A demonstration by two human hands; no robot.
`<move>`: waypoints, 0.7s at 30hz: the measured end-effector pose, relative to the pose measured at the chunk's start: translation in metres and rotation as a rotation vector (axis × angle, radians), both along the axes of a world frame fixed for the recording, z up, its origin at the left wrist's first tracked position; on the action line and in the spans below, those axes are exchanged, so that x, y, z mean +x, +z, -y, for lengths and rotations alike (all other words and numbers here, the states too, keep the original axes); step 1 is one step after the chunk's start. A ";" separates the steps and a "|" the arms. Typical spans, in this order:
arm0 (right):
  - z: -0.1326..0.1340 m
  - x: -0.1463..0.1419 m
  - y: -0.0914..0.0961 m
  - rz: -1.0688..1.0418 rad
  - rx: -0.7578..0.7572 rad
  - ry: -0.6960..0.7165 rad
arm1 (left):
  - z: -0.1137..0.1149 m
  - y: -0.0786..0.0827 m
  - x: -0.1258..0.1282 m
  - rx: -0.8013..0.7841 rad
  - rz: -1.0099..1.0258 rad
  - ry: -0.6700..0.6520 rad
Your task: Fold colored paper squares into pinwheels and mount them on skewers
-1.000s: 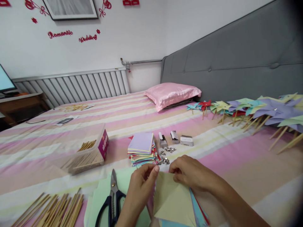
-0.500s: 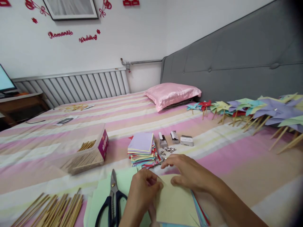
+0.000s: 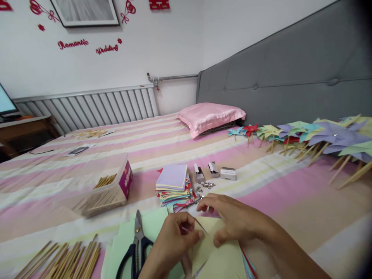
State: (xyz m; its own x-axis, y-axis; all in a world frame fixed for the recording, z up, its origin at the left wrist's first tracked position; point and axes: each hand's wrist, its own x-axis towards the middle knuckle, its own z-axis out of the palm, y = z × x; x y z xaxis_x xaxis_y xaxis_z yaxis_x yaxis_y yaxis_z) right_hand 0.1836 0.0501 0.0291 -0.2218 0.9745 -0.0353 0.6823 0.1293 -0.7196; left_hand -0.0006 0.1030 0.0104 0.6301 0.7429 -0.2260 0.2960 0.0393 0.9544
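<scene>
grip of the left hand (image 3: 180, 234) is narrowed to a pinch at the upper left edge of a pale yellow paper square (image 3: 222, 259), at the bottom centre of the frame; how much paper sits between thumb and fingertips is hidden. the right hand (image 3: 232, 219) is looser, its fingers curved and well apart from the thumb, which rests on the square. half a second ago the sheet lay nearly flat; now a dark slit shows beside the left thumb and a gap has parted at the lower left, while the right thumb sits lower on the paper. that suggests the square is being handled flap by flap along its cuts. red and blue sheets (image 3: 249, 265) peek out beneath its right side. scissors (image 3: 137, 236) lie at lower left of centre on pale green sheets (image 3: 123, 240), touched by neither hand.
</scene>
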 end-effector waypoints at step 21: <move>0.003 0.003 0.023 -0.615 -0.080 -0.114 | 0.020 0.025 0.006 -0.332 0.359 0.062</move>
